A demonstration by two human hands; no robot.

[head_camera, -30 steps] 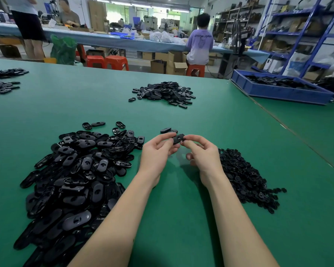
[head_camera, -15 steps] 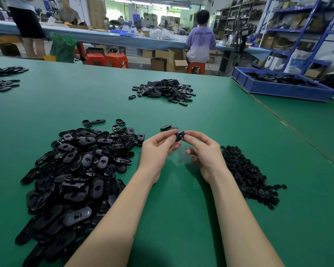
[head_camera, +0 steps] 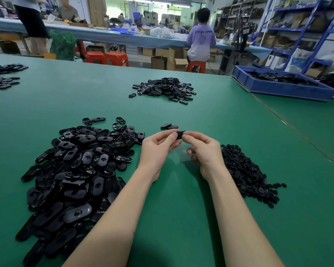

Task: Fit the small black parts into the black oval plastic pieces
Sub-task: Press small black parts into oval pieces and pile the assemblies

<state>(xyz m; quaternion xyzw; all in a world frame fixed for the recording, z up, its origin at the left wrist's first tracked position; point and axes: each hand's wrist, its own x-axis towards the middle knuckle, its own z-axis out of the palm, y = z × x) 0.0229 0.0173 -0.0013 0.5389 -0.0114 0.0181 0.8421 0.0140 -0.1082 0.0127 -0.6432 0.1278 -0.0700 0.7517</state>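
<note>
A black oval plastic piece (head_camera: 180,135) is pinched between the fingertips of the left hand (head_camera: 158,149) and right hand (head_camera: 205,151), above the middle of the green surface (head_camera: 181,209). The small part is probably being pressed in, though fingers hide it. Next, seat it firmly, then set the piece toward the far pile of black ovals (head_camera: 164,89).

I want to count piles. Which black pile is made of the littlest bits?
The pile of small black parts beside the right hand. The other heaps hold bigger oval pieces.
</note>
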